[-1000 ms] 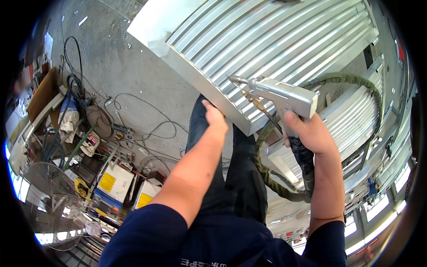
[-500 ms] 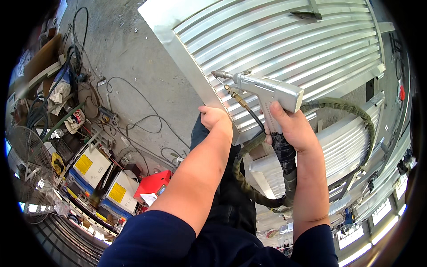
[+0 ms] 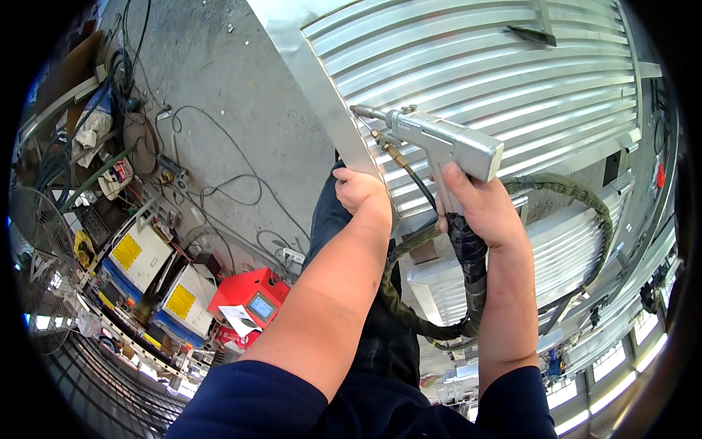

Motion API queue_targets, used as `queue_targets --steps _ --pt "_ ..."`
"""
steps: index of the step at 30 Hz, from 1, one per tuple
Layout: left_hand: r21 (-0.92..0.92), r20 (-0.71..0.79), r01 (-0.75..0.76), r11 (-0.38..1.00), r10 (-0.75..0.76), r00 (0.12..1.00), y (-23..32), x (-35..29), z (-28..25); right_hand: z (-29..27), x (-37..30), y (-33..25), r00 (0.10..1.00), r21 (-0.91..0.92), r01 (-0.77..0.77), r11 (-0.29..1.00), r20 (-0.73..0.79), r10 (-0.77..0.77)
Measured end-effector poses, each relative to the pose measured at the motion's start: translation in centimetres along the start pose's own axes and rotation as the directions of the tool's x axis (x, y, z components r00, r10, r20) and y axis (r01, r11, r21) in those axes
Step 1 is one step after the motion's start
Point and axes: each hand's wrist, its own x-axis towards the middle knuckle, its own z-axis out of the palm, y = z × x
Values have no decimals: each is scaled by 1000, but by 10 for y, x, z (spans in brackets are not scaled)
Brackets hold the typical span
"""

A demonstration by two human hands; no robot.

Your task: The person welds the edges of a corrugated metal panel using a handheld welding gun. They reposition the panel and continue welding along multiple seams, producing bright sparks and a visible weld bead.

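Observation:
My right hand is wrapped round the grip of a silver welding gun, with the thumb resting near the back of its body. The gun's nozzle points left, at the seam along the border of a ribbed silver metal panel. Below the nozzle runs a brass-fitted wire tube. A thick sleeved hose hangs from the grip and loops to the right. My left hand is closed over the panel's flat left border near its close corner; its fingertips are partly hidden.
A red box with a small screen stands at lower left, beside white-and-blue machines. Black cables trail over the grey floor. A dark metal piece lies on the panel. Another ribbed panel is below, within the hose loop.
The view has shifted, so the panel sits farther right and higher, and more of the red box's screen shows. Both hands keep their holds; the nozzle stays close to the seam.

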Motion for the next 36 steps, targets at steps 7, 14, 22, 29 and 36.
queue_targets --steps 7,14,22,29,36 --pt "15 -40 -23 1000 24 999 6 -7 -4 9 2 -7 1000 -20 -7 1000 -26 6" --pt "54 29 -2 999 0 1000 7 -6 -8 8 6 -6 1000 -68 -12 998 -9 11" --pt "52 60 -1 999 -2 998 6 -6 -9 13 4 -9 1000 -101 24 995 10 -23" --pt "36 48 -5 999 4 999 5 -4 -7 13 6 -6 999 -134 40 990 -8 -42" --pt "2 64 27 1000 -27 998 27 -26 -23 10 6 -6 1000 -173 16 985 -14 -18"
